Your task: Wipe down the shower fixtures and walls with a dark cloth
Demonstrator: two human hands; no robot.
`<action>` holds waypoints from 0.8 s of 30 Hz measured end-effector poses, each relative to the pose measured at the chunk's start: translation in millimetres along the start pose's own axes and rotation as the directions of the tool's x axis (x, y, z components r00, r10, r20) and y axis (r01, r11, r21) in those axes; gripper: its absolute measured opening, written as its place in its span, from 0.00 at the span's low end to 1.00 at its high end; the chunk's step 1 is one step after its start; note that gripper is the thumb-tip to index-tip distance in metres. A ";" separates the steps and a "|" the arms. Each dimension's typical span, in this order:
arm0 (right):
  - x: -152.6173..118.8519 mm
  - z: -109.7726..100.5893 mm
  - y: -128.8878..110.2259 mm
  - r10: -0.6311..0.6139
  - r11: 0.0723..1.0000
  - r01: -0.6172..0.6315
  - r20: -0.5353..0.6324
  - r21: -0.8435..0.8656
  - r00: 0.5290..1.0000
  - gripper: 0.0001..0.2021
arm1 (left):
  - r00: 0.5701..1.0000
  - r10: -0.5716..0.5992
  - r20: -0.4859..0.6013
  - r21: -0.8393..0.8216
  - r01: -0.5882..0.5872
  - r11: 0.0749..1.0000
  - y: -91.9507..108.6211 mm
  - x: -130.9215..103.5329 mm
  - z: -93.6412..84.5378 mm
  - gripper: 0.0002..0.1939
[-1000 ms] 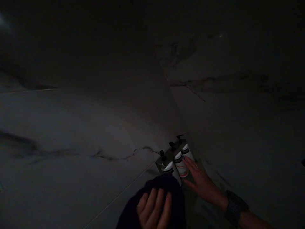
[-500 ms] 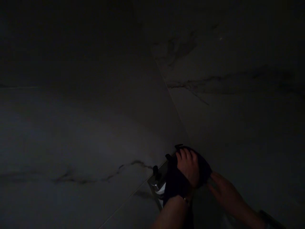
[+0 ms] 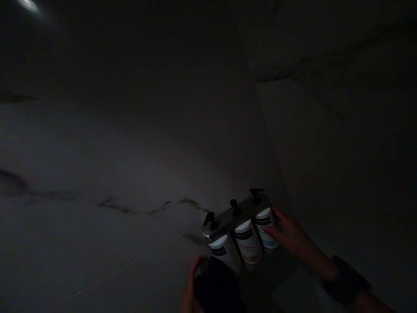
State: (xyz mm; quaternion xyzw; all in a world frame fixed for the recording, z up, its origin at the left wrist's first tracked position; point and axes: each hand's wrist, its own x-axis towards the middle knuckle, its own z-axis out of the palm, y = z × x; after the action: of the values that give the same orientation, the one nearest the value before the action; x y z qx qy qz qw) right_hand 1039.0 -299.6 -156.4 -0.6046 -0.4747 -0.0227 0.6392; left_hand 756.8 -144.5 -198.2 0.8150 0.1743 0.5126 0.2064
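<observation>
The scene is very dark. Three white pump dispenser bottles (image 3: pixel 247 243) hang in a metal wall bracket (image 3: pixel 228 217) near a corner of marbled tile walls. My right hand (image 3: pixel 291 237) reaches in from the lower right, its fingers touching the rightmost bottle (image 3: pixel 265 224); a dark watch sits on that wrist. My left hand (image 3: pixel 190 289) is at the bottom edge, holding a dark cloth (image 3: pixel 216 289) just below the leftmost bottle (image 3: pixel 224 252). The cloth hides most of that hand.
Marbled tile walls (image 3: pixel 130 174) with dark veins fill the view and meet in a corner (image 3: pixel 270 143) right behind the bottles. A faint light spot (image 3: pixel 29 5) shows at the top left.
My left hand with the cloth has come down off the bottle tops to below the bracket, uncovering all three bottles. My right hand has moved up onto the rightmost bottle.
</observation>
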 end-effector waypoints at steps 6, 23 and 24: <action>-2.9 1.2 8.2 -0.009 0.999 0.008 0.012 0.051 1.000 0.30 | 0.977 -0.208 0.044 0.022 0.207 0.978 48.6 0.4 45.2 0.25; -102.1 46.5 -33.4 -0.324 0.930 0.285 -0.151 -0.232 0.934 0.12 | 0.941 -0.274 0.196 -0.105 0.298 0.949 45.5 -13.8 -18.3 0.28; -107.5 62.4 -35.5 -0.330 0.920 0.300 -0.082 -0.253 0.940 0.14 | 0.943 -0.262 0.205 -0.094 0.286 0.954 41.8 -16.7 -23.5 0.28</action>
State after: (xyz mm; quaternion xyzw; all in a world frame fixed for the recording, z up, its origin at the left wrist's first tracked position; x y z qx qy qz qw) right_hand 922.5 -318.2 -209.2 -0.5896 -0.5194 -0.2192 0.5784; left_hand 731.6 -184.7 -180.2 0.8137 0.2337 0.4083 0.3413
